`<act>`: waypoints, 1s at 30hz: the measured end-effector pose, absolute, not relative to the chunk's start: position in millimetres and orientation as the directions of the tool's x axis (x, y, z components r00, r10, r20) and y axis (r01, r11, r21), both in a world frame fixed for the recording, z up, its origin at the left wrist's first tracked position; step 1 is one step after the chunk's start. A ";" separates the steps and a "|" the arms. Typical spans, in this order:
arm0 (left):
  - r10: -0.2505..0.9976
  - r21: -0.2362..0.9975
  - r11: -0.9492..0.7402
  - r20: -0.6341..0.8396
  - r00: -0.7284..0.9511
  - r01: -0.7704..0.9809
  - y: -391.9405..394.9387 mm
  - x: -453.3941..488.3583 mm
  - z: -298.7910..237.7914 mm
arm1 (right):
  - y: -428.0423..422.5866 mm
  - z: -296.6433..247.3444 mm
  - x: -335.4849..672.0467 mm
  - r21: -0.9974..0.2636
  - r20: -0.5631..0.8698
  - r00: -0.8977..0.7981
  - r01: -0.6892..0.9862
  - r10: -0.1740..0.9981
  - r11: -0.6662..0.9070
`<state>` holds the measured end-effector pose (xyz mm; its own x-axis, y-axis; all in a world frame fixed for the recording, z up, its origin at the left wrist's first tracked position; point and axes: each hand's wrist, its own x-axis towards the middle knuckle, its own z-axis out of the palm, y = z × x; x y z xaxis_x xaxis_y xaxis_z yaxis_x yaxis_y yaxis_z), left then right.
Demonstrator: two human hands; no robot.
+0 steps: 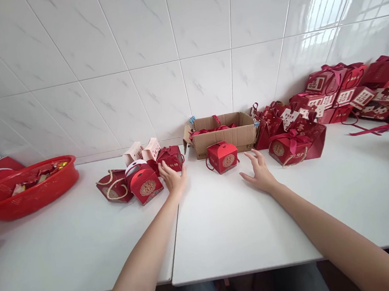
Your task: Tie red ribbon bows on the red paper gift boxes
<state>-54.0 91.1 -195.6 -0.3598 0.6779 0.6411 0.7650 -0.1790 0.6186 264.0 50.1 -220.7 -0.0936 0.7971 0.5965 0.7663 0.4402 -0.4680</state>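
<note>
My left hand (pixel 174 177) reaches to a cluster of red gift boxes on the left, its fingers apart and at the side of a dark red box (pixel 170 157); whether they touch it I cannot tell. Nearest in that cluster is a bright red box (pixel 144 183) with a gold round emblem, and beside it lies a maroon box (pixel 114 186) with a rope handle. My right hand (pixel 260 171) is open above the white table, fingers spread, holding nothing. Between my hands stands a small red gift box (pixel 222 157) with a gold emblem and a dark red cord.
Behind the small box is a cardboard box (pixel 225 140) holding red ribbon. Ribboned red boxes (pixel 290 147) stand at right, with stacked ones (pixel 335 93) farther back. A red plastic basket (pixel 29 193) of wrapped sweets sits at left. Parts of other people's hands show at both edges.
</note>
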 end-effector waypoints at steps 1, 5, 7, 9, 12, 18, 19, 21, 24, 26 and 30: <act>0.665 0.621 -0.140 0.636 -0.391 0.771 96.6 -56.1 -193.4 | 48.2 -220.1 254.6 -0.479 0.615 -0.070 0.758 0.785 0.442; 0.635 0.650 0.049 0.566 -0.526 0.759 113.4 -56.2 -187.0 | 45.6 -217.6 203.7 -0.549 0.703 0.106 0.710 0.703 0.442; 0.621 0.695 0.139 0.494 -0.608 0.706 118.0 -56.0 -186.6 | 53.7 -215.5 184.5 -0.523 0.703 0.074 0.728 0.707 0.444; 0.614 0.725 0.198 0.433 -0.660 0.660 121.0 -57.8 -187.6 | 67.0 -212.2 175.9 -0.566 0.673 0.130 0.724 0.729 0.394; 0.620 0.734 0.243 0.385 -0.683 0.634 124.3 -62.3 -189.4 | 84.0 -208.1 176.9 -0.659 0.568 0.133 0.665 0.812 0.352; 0.610 0.766 0.316 0.288 -0.738 0.560 129.4 -67.4 -187.8 | 78.0 -207.9 190.2 -0.688 0.572 0.261 0.669 0.778 0.281; 0.607 0.774 0.319 0.276 -0.745 0.547 130.0 -68.0 -187.5 | 75.7 -208.2 195.5 -0.696 0.570 0.305 0.672 0.763 0.252; 0.601 0.790 0.314 0.264 -0.755 0.527 131.4 -69.2 -187.4 | 73.4 -209.1 210.5 -0.718 0.549 0.397 0.674 0.735 0.173; 0.592 0.809 0.292 0.266 -0.761 0.510 133.0 -70.2 -188.0 | 74.9 -210.9 239.9 -0.729 0.521 0.496 0.682 0.695 0.061; 0.592 0.819 0.269 0.275 -0.757 0.507 132.6 -70.5 -187.7 | 77.2 -212.5 256.9 -0.738 0.513 0.539 0.674 0.668 0.022; 0.596 0.842 0.202 0.299 -0.745 0.499 126.8 -70.7 -184.5 | 81.9 -216.1 270.5 -0.790 0.489 0.594 0.612 0.639 0.035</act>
<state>-70.7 126.8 -184.5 -0.7453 0.5961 0.2986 0.4994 0.2023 0.8424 270.5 81.9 -216.1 0.5938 0.6392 0.4887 0.6121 0.0354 -0.7900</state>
